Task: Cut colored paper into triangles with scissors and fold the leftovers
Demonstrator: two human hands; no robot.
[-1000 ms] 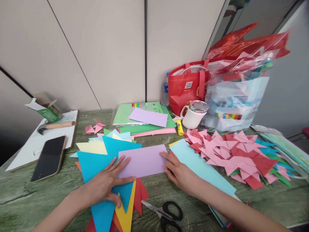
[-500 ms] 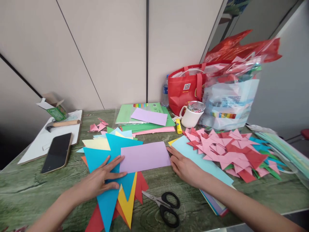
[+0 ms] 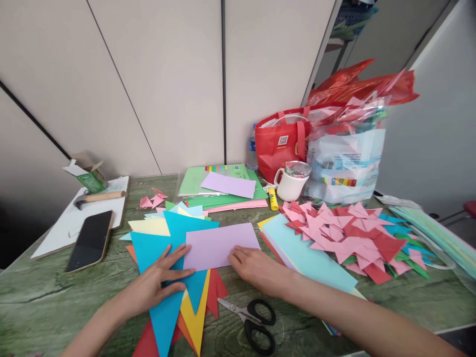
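Note:
A purple rectangle of paper (image 3: 215, 243) lies across the table, its left end over pointed blue paper (image 3: 159, 253). My left hand (image 3: 161, 280) rests with fingers spread on the blue paper, fingertips touching the purple paper's left edge. My right hand (image 3: 251, 265) has its fingers together, tips pressed on the purple paper's lower edge, right of its middle. Whether it pinches the edge I cannot make out. Just below lie scissors (image 3: 245, 315) with black handles, blades slightly apart. Yellow, orange and red points stick out from under the blue paper.
Folded pink and red paper shapes (image 3: 353, 233) are heaped at right beside a stack of light blue sheets (image 3: 308, 248). Behind stand a white mug (image 3: 292, 183), a glue stick (image 3: 273, 198) and a red bag (image 3: 282, 144). At left lie a phone (image 3: 91, 240) and a hammer (image 3: 100, 197).
My right hand has slid left from the purple paper's right end along its lower edge. My left hand stays in place. The view has shifted slightly.

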